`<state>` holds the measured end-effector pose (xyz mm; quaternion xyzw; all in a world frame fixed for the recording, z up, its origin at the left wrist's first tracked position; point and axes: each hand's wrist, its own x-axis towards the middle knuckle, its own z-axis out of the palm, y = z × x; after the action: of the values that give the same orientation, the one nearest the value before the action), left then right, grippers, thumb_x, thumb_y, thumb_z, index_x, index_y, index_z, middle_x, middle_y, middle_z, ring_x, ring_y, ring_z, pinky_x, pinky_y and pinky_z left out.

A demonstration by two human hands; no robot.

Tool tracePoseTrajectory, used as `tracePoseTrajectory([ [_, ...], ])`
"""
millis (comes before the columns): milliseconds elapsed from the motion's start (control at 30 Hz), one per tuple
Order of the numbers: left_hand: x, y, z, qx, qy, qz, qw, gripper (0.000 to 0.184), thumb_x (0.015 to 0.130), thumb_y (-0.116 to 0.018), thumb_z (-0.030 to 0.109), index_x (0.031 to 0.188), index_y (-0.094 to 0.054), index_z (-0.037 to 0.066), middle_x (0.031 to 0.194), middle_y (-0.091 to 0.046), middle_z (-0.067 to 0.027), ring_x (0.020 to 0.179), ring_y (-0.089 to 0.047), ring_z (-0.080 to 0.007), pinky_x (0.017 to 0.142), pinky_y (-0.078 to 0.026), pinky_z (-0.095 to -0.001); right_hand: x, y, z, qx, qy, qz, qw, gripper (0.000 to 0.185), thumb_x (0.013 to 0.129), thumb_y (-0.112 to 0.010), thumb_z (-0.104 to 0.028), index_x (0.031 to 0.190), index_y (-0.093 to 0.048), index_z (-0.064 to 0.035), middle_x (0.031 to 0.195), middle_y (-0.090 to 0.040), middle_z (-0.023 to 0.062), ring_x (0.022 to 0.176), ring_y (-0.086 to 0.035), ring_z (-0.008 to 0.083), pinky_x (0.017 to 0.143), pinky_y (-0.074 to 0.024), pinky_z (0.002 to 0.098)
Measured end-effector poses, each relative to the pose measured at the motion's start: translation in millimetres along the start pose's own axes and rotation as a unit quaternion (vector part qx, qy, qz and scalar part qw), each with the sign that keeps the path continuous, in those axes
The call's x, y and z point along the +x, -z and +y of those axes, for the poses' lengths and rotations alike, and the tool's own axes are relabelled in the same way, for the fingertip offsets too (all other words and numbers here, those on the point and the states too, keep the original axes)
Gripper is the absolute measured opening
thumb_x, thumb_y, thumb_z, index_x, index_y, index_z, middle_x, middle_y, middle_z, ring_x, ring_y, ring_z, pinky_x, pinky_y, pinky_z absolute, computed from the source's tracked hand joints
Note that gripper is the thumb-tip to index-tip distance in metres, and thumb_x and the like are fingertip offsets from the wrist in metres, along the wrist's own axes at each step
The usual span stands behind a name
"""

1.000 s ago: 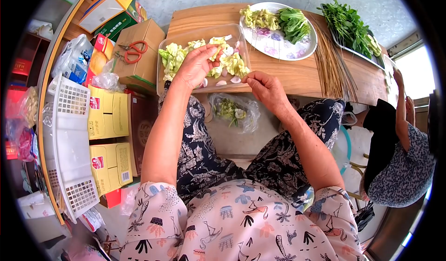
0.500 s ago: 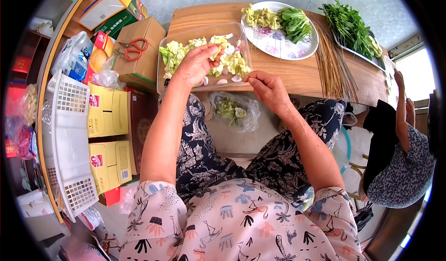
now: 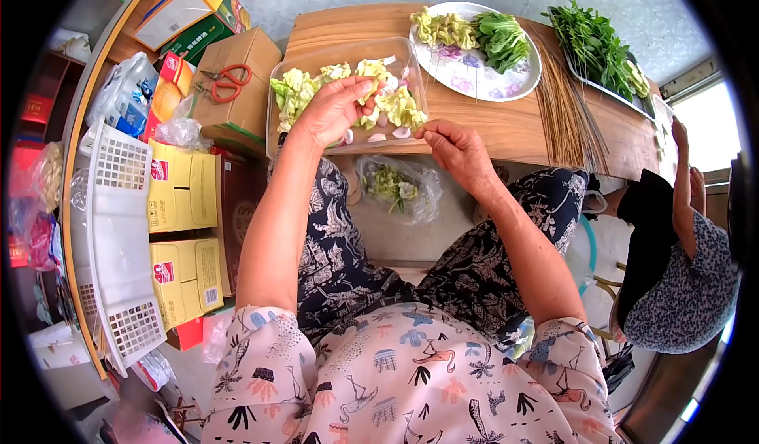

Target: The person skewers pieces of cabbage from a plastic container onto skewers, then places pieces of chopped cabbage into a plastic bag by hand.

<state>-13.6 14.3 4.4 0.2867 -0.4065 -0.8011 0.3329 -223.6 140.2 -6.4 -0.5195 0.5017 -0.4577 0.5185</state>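
Observation:
My left hand (image 3: pixel 336 112) is over a clear plastic tray (image 3: pixel 277 132), its fingers curled in a pinch beside pale yellow-green leaves (image 3: pixel 294 96). What lies between those fingertips blends into the leaves behind, so I cannot make it out. At the tray's near right corner, my right hand (image 3: pixel 458 153) is closed with thumb and forefinger pressed together. Anything in that pinch is too thin or hidden to name. Pinkish-white pieces (image 3: pixel 402 132) also lie in the tray.
On the wooden table (image 3: pixel 490 132) are a white oval plate (image 3: pixel 506 88) with bunched leaves, thin brown sticks (image 3: pixel 565 104), and a tray of green leafy stems (image 3: pixel 593 49). Orange-handled scissors (image 3: pixel 229 84) rest on a cardboard box. A bag of scraps (image 3: pixel 403 191) sits below. Another person (image 3: pixel 680 286) is at the right.
Both hands keep almost the same place and pinched shape. My left hand has shifted only slightly; the plate, tray and leaves look unmoved.

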Motion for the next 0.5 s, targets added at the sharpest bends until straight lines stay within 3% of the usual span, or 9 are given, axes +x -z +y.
tracePoseTrajectory([
  [500,1.6,-0.3,-0.2,0.034,0.011,0.003,0.999,0.021,0.085,-0.060,0.012,0.101,-0.058,-0.002,0.102,-0.061,-0.0108,0.073,-0.051,-0.0118,0.067,-0.044,-0.0257,1.3,-0.6,0.5,0.059,-0.033,-0.013,0.998,0.014,0.090,-0.051,-0.012,0.089,-0.062,-0.0023,0.054,-0.038,-0.0068,0.048,-0.034,0.0028,0.043,-0.0276,0.0192],
])
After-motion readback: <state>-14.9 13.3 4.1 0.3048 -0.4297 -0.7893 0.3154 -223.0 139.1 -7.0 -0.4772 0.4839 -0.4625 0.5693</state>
